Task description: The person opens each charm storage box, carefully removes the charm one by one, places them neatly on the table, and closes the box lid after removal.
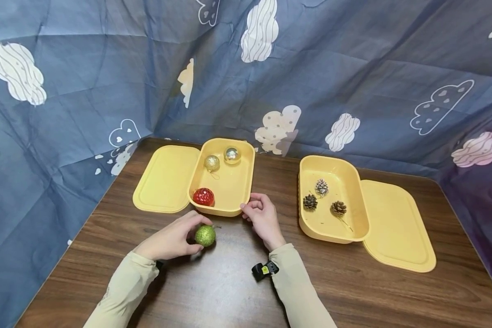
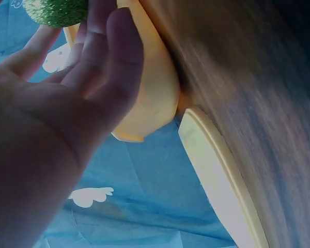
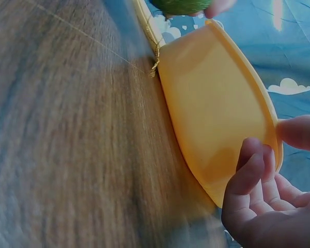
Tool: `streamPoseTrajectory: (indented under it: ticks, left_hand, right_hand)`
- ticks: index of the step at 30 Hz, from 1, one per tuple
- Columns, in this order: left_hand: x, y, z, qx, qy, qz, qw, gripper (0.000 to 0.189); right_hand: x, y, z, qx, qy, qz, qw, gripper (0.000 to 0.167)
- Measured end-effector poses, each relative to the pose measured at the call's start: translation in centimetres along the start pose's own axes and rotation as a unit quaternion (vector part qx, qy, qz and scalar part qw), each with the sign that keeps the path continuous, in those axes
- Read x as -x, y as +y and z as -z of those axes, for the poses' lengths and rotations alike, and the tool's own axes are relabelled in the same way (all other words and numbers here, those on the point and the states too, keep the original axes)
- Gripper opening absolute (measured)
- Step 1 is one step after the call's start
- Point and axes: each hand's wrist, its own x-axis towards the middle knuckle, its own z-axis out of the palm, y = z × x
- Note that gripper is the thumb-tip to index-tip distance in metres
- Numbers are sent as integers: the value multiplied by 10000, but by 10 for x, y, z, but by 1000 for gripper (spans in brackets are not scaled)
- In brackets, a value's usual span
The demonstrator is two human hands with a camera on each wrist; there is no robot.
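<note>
My left hand (image 1: 172, 237) holds a glittery green Christmas bauble (image 1: 205, 235) between thumb and fingers, raised in front of the left yellow box (image 1: 225, 211). In the left wrist view, the green bauble (image 2: 57, 11) shows at the fingertips. My right hand (image 1: 264, 218) grips that box's near right corner. The right wrist view has the thumb over the rim of the box (image 3: 217, 98) and curled fingers against its outer wall. Inside lie a red bauble (image 1: 203, 197), a glittery gold bauble (image 1: 212, 163) and a shiny gold one (image 1: 232, 155). A gold string (image 3: 155, 64) hangs below the green bauble.
A second yellow box (image 1: 334, 237) stands to the right, with pine cones (image 1: 338, 208) in it. One yellow lid (image 1: 168, 177) lies left of the left box, another lid (image 1: 397, 223) beside the right box. Behind the wooden table (image 1: 225, 291) hangs a blue cloud-patterned cloth (image 1: 311, 91).
</note>
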Motion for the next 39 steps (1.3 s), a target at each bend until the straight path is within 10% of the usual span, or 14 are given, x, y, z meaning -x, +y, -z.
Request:
streamPoseTrajectory:
  ticks: [39]
  left_hand:
    - [-1,-7,-5,-401,128,390,9984,58]
  right_hand:
    - [0,1,1,137,-25,38,9999,40]
